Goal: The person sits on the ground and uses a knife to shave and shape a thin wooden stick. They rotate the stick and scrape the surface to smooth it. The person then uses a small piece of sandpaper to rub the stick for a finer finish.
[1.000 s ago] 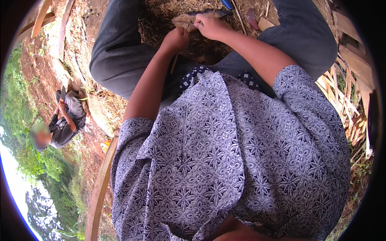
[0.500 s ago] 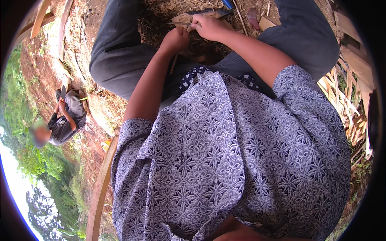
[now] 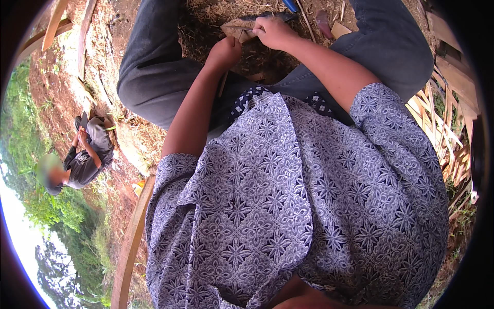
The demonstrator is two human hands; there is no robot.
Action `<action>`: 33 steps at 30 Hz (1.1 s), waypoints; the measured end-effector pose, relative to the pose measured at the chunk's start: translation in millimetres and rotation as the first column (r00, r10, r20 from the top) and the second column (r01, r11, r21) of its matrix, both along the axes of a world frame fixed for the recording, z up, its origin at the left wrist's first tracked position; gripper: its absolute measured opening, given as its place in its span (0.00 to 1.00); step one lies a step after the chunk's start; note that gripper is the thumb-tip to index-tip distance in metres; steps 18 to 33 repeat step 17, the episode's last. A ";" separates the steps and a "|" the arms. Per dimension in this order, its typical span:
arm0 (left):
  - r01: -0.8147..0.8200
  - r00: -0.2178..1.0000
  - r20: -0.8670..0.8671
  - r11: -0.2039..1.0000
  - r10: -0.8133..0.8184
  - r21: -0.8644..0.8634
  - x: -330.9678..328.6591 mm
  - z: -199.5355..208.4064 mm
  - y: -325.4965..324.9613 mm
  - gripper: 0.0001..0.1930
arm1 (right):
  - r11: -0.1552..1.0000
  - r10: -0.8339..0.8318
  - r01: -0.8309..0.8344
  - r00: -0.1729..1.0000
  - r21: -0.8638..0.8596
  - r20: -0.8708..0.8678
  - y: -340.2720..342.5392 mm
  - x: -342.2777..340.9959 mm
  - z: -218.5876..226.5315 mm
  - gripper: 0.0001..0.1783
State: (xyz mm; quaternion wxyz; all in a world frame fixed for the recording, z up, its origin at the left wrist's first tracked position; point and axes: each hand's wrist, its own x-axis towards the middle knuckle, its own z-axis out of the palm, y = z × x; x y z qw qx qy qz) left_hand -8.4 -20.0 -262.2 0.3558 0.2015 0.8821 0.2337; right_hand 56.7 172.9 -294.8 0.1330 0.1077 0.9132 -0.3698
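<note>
I look down over my own patterned blue-and-white shirt and dark trousers. Between my knees, near the top of the view, my left hand [image 3: 225, 51] is closed around a thin pale strip [image 3: 223, 85] that runs down from the fist. Just beyond it my right hand [image 3: 274, 32] grips a flat brownish piece of wood or bark [image 3: 237, 28]. A dark blade-like thing with a blue handle end [image 3: 289, 6] pokes out past the right hand; how it is held is hidden. The two hands are close together, almost touching.
Dry fibres and shavings [image 3: 216, 15] cover the ground under my hands. A pile of split pale strips [image 3: 437, 123] lies at my right. Another person [image 3: 82, 154] crouches on red earth at the left. A curved wooden pole [image 3: 131, 242] runs along the lower left.
Both hands stay at the brown piece with only small shifts. The person at the left has changed arm position slightly.
</note>
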 end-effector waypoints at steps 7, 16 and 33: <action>0.000 1.000 -0.005 1.000 0.000 0.005 -0.9 -5.0 -2.6 0.17 | 0.991 0.019 -0.005 0.994 -0.134 0.104 -23.3 -4.7 25.1 0.10; -0.012 1.000 0.006 1.000 0.012 -0.013 -2.0 1.9 -2.0 0.17 | 0.995 -0.008 0.024 0.987 -0.102 0.158 -14.5 -6.5 12.3 0.13; -0.009 1.000 0.000 1.000 0.009 -0.017 -1.9 1.8 -1.8 0.18 | 0.990 0.003 0.019 0.988 -0.139 0.157 -19.7 -8.2 14.0 0.14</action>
